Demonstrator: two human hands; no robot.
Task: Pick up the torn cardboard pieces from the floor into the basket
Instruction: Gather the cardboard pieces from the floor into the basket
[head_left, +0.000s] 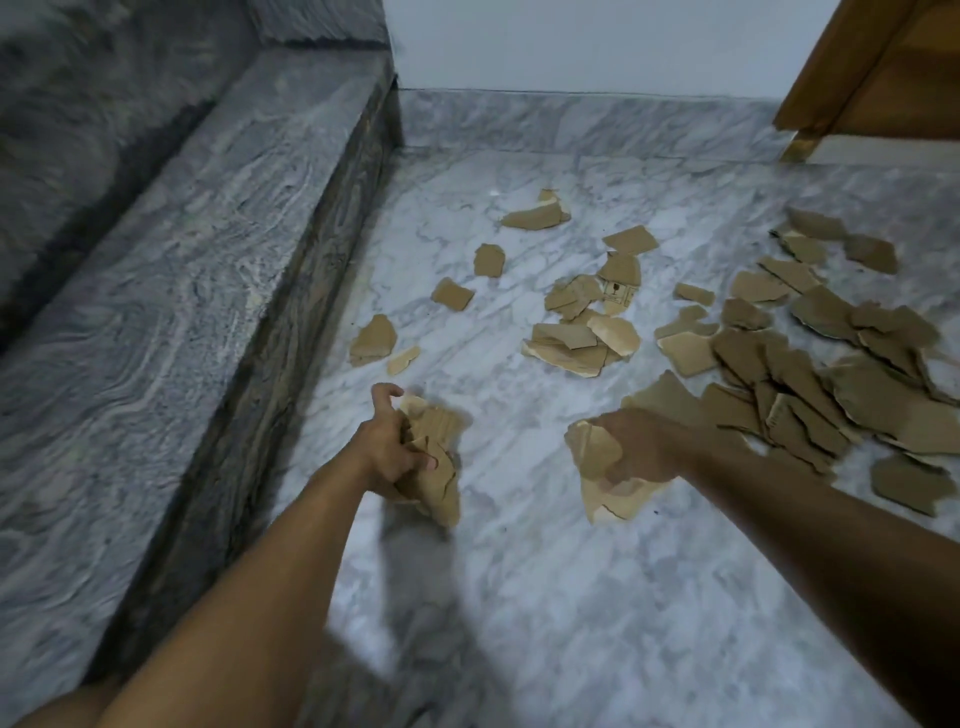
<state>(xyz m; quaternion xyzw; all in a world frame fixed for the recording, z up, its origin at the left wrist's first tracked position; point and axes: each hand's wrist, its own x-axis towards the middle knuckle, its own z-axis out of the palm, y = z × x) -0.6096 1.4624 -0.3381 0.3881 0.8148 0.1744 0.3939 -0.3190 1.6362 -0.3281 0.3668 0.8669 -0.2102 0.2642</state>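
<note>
Left hand (387, 457) and right hand (636, 447) each grip gathered cardboard pieces (608, 480) mid-collection (basket out of view); next, likely carrying them to it.

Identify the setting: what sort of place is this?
Probably an indoor hallway or stair landing in a home: white grey-veined marble floor, a raised grey marble step along the left, and a brown wooden door frame at top right.
</note>
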